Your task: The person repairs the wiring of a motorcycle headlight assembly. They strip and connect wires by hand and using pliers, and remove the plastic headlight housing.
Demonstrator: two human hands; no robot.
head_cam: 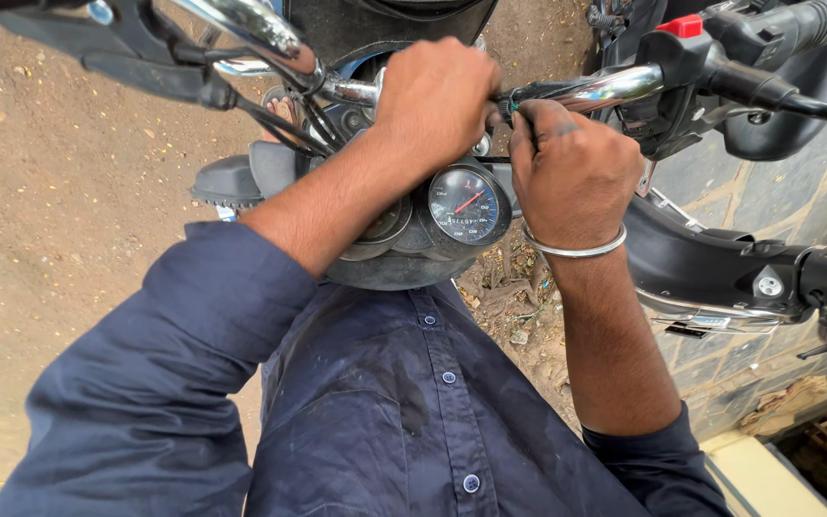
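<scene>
Plain daylight out here, soft and even, no hard shadows on the reddish-brown dirt ground [59, 191]. The curved chrome handlebar tube [614, 88] throws small white glints, and the round glass speedometer dial [466, 204] stays readable with only a faint sheen. Focus is sharp in the middle. Wide lens bends things at the edges, and the dark navy button-up shirt [385, 412] looms big.

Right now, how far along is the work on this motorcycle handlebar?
Done: nothing shows as finished. In hand: the left hand and right hand both press at the middle of the chrome handlebar, above the round gauge; what the fingers pinch is hidden. Left: cannot be judged; the cables hang loose.
</scene>
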